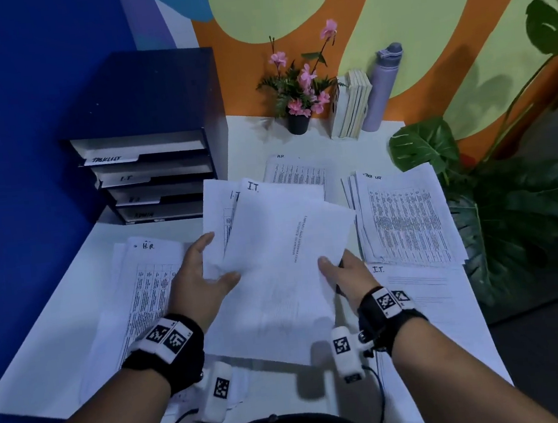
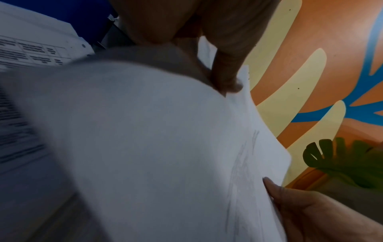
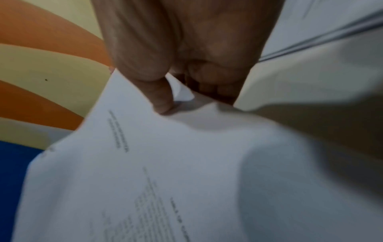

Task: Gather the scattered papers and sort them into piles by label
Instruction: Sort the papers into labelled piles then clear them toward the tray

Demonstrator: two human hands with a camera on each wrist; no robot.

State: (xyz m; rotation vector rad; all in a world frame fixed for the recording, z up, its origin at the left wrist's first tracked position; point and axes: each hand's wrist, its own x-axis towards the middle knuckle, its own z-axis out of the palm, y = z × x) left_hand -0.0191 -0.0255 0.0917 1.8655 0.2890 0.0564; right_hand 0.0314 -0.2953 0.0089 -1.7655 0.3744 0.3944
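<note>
Dim, bluish indoor light; plant (image 1: 518,207) casts soft shadows on wall. Head view bends at edges; both wrist views motion-blurred, grainy.

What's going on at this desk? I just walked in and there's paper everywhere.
A person is sorting papers by label. Both hands, left hand and right hand, hold a few sheets marked I.T. above the white desk. On the desk lie an H.R. pile to the left, a task list pile to the right, and another I.T. sheet near the right hand.

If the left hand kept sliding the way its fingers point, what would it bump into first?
Probably nothing new: the left hand already holds the I.T. papers. Farther along lies an H.R. sheet, though depth is unclear.
</note>
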